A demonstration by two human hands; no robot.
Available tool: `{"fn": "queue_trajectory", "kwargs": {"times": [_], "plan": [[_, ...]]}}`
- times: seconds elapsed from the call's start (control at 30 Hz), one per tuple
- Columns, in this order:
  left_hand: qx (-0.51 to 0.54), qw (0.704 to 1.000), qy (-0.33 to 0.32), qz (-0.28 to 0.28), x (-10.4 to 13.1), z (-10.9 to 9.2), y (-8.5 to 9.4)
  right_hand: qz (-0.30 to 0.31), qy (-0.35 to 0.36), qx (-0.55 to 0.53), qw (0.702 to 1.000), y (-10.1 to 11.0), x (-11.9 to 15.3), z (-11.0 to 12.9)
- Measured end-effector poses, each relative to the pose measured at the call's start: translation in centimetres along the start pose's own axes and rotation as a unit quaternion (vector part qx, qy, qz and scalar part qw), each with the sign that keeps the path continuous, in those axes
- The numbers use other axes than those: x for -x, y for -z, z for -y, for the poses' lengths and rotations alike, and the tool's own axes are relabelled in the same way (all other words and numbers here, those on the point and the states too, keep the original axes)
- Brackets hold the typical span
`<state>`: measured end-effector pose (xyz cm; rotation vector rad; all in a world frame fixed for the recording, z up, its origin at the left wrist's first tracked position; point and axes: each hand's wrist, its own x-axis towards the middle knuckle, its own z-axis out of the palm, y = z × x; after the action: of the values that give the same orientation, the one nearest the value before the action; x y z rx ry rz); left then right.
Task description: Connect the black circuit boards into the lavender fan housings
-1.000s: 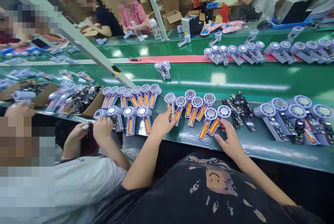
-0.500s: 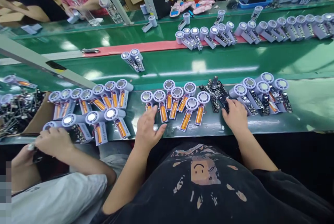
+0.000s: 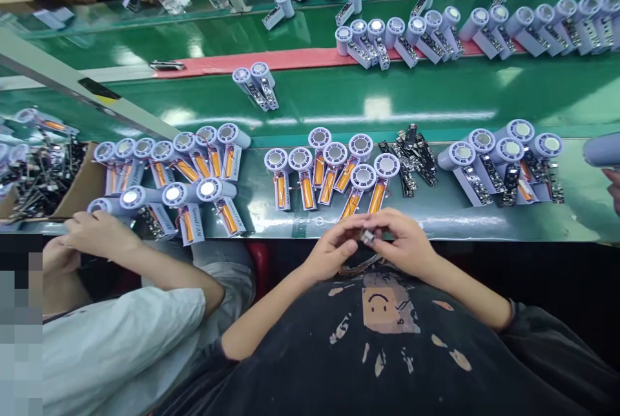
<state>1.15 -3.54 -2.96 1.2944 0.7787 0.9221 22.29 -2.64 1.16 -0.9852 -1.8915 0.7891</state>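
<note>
My left hand [image 3: 334, 249] and my right hand [image 3: 405, 243] meet at the table's near edge, in front of my shirt. Both are closed, fingertips pinching a small circuit board [image 3: 368, 236]; the fingers cover most of it, leaving a silvery bit in sight. Just beyond them lie several lilac handheld fans [image 3: 335, 154] with round heads and opened handles, orange-wrapped batteries inside. A loose pile of dark circuit boards [image 3: 415, 156] rests to their right. Farther right is a group of fans [image 3: 472, 174], most with boards showing on their handles.
At left, a co-worker's hands [image 3: 99, 235] are near more fans [image 3: 181, 203] and a cardboard box [image 3: 80, 187] of boards. A hand [image 3: 614, 190] with a fan [image 3: 603, 150] enters at right. Fans line the red strip [image 3: 290, 59] on the green conveyor [image 3: 310, 98].
My right hand has left the board pile, and my left hand has left the fans. Both have come together near my body with a small circuit board. A fan and hand have appeared at right.
</note>
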Motion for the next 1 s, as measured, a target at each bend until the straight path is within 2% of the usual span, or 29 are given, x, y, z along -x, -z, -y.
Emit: {"fn": "queue_trajectory", "kwargs": {"times": [0.07,0.13,0.23,0.3,0.4,0.5,0.57,0.63,0.73,0.8,0.93,1.0], "plan": [[-0.001,1.0,-0.013,-0.025,-0.5,0.3,-0.6,-0.011,0.023,-0.045,0.999,-1.0,0.0,-0.4],[-0.096,0.995,-0.037,-0.009,-0.7,-0.2,-0.5,-0.034,0.025,-0.057,0.997,-1.2,0.1,-0.8],[-0.282,0.951,-0.12,0.044,-1.0,-1.8,0.1,-0.007,0.057,-0.097,0.994,-0.9,0.1,-0.8],[-0.336,0.927,-0.162,0.042,-1.2,-2.7,0.7,0.0,0.087,-0.121,0.989,-0.6,0.0,-0.9],[-0.348,0.92,-0.178,0.011,-1.4,-2.8,1.6,-0.077,0.07,-0.083,0.991,0.6,0.0,-1.9],[-0.332,0.928,-0.168,-0.009,-1.0,-1.9,2.4,-0.157,0.018,0.048,0.986,3.1,1.1,-3.6],[-0.327,0.933,-0.147,-0.022,-0.6,-1.3,2.9,-0.197,-0.018,0.172,0.965,5.3,2.5,-4.8],[-0.329,0.936,-0.125,-0.03,-0.2,-1.0,3.2,-0.249,-0.071,0.29,0.922,7.8,4.1,-6.0],[-0.339,0.932,-0.12,-0.037,0.2,-0.9,3.4,-0.321,-0.141,0.365,0.863,11.3,6.5,-7.8],[-0.337,0.93,-0.131,-0.069,0.4,-0.7,3.6,-0.343,-0.176,0.388,0.837,13.1,7.7,-8.7],[-0.339,0.914,-0.128,-0.182,0.8,0.5,4.2,-0.339,-0.231,0.422,0.809,14.5,8.3,-10.1],[-0.35,0.9,-0.144,-0.216,1.1,1.2,4.7,-0.334,-0.249,0.432,0.8,14.6,8.1,-10.5]]}}
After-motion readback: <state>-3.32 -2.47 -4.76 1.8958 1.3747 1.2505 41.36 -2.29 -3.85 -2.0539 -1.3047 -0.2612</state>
